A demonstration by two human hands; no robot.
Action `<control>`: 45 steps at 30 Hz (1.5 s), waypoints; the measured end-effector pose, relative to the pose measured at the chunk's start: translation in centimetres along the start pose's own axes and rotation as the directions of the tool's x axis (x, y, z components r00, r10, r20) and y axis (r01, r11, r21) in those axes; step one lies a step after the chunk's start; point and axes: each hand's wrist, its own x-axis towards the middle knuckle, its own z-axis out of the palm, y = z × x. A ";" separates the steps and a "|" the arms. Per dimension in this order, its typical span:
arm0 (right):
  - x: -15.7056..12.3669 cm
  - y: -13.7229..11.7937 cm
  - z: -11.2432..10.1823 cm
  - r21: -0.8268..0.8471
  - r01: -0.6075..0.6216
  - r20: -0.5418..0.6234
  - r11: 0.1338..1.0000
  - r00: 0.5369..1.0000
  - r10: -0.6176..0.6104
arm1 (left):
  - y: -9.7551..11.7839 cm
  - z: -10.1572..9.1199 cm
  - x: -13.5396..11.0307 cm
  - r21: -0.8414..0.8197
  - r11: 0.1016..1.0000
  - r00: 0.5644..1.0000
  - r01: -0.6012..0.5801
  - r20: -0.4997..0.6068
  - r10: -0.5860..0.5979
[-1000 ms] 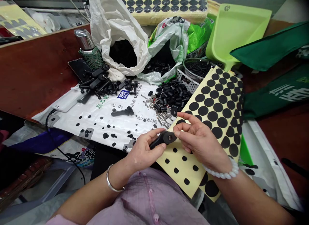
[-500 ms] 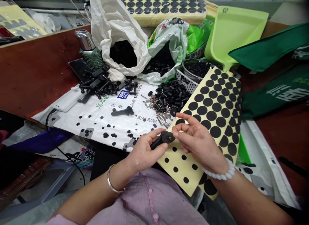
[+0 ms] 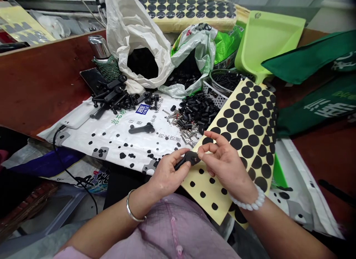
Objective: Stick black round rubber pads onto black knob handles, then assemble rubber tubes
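Note:
My left hand [image 3: 169, 173] is closed around a black plastic crank handle [image 3: 191, 158], its round end pointing right between thumb and fingers. My right hand [image 3: 222, 162] pinches with thumb and a fingertip at the rim of that round end; whatever sits in the pinch is too small to make out. Its other fingers are curled or raised. Under the right hand lies a cream sheet of large round black stickers [image 3: 243, 133], and below it a sheet with small black dots [image 3: 202, 194]. Another crank handle [image 3: 141, 128] rests on the white sacking.
Loose black caps [image 3: 198, 110] and metal pieces [image 3: 189, 134] are heaped past my hands. More crank handles [image 3: 114, 95] lie at left by a steel flask [image 3: 98, 47]. Behind stand a white sack [image 3: 122, 47], a plastic bag [image 3: 205, 55] and a green dustpan [image 3: 272, 40].
Both hands stay at almost the same spot. The crank handle has tilted slightly in my left hand, and my right hand has shifted a little left.

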 end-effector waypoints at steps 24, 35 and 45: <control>-0.7 1.0 1.9 -0.252 0.188 -0.131 0.949 0.965 -0.226 | -1.0 -0.3 -0.1 -0.003 0.996 0.992 -0.086 -0.091 0.085; -3.1 2.1 3.6 -0.665 0.414 0.034 0.621 0.848 -0.529 | -0.7 -1.1 0.2 -0.175 0.984 0.990 -0.014 -0.144 -0.011; -2.4 0.7 2.5 -0.187 0.229 -0.081 0.955 0.966 -0.247 | -0.9 -1.6 -0.1 -0.233 0.972 0.996 -0.004 -0.088 -0.017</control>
